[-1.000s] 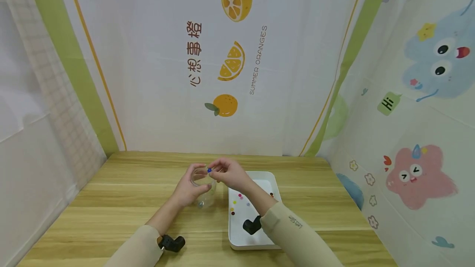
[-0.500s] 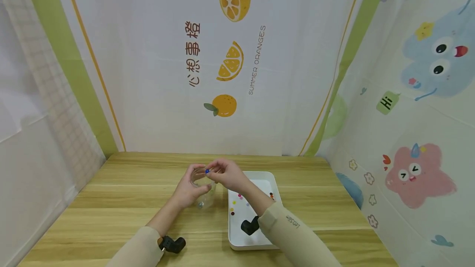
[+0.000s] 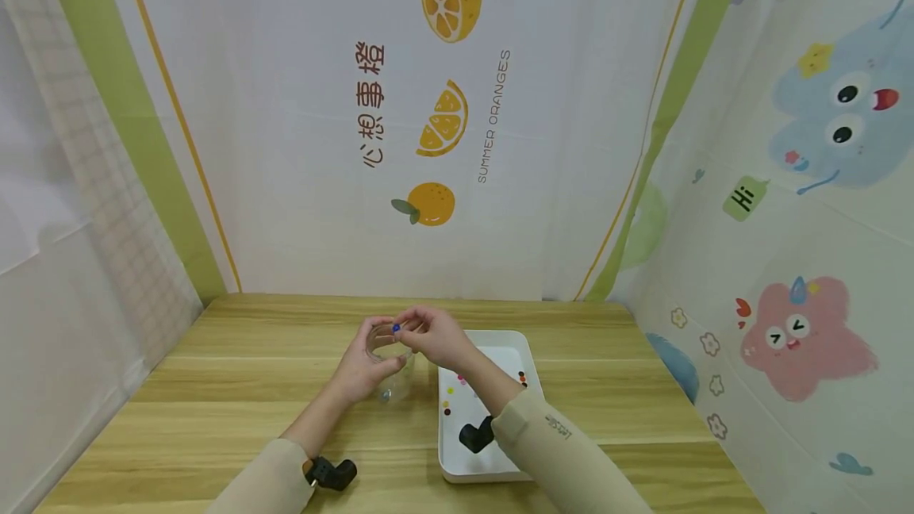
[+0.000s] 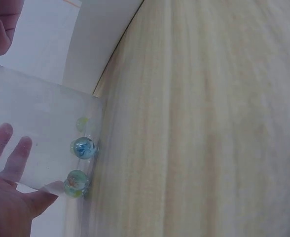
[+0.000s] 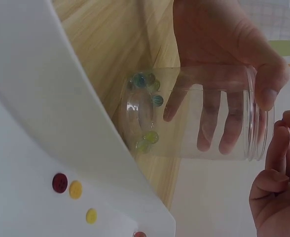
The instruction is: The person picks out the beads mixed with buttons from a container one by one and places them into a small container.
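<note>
A clear plastic jar (image 3: 397, 384) stands upright on the wooden table, its mouth uncovered. My left hand (image 3: 360, 367) holds it around the upper part, fingers behind and thumb near the rim. Several glass marbles (image 4: 84, 148), bluish and yellow-green, lie at the jar's bottom. Over the mouth, my right hand (image 3: 444, 341) pinches a small dark-blue round piece (image 3: 396, 327) between thumb and fingertips; its exact kind is too small to tell. In the right wrist view that piece is hidden, and the right fingers (image 5: 278, 185) are just beyond the rim.
Right of the jar is a white tray (image 3: 493, 477), partly under my right forearm. Small buttons (image 5: 59, 183) in dark red, yellow, pink and other colours lie scattered in it. White printed curtains (image 3: 307, 205) hang behind the table and along its sides.
My right hand has shifted slightly left with the blue piece, farther over the jar's mouth. The left hand and the jar have hardly moved.
</note>
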A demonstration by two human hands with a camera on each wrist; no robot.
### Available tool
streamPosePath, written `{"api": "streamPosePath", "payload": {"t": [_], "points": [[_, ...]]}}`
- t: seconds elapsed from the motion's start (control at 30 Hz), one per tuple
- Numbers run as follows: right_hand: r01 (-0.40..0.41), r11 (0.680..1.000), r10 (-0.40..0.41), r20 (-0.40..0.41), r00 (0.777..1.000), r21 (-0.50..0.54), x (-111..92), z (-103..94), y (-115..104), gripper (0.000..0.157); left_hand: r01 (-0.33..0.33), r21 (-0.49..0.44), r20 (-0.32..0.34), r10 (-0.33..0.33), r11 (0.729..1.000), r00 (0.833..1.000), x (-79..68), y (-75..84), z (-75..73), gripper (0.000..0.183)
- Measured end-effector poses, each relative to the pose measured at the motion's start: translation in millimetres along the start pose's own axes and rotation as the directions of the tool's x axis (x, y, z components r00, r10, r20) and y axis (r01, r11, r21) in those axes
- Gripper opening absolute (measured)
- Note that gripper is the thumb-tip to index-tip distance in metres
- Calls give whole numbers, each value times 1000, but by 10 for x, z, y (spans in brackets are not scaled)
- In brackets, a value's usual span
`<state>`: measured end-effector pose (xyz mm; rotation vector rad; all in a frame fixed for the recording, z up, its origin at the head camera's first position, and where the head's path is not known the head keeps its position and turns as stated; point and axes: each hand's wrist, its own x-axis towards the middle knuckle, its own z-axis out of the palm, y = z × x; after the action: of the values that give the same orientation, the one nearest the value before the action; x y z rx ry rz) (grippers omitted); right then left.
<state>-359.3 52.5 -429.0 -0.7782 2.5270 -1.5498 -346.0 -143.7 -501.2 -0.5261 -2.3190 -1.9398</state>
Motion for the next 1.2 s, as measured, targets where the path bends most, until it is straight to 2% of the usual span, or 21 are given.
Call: {"api": "streamPosePath", "payload": {"t": [0.33, 0.63, 1.2], "points": [[-10, 999, 10, -13, 1000, 38, 5, -41, 42, 22, 6, 27, 8, -6, 1000, 1000, -7, -10, -14, 72], [-24, 992, 29, -37, 999, 121, -75, -209, 222, 31, -6, 22, 5, 6, 1000, 1000, -1, -37, -10, 75], [-69, 983, 81, -66, 995, 169, -273, -487, 510, 34, -16, 18, 5, 16, 1000, 1000, -7, -21, -6, 76]]}}
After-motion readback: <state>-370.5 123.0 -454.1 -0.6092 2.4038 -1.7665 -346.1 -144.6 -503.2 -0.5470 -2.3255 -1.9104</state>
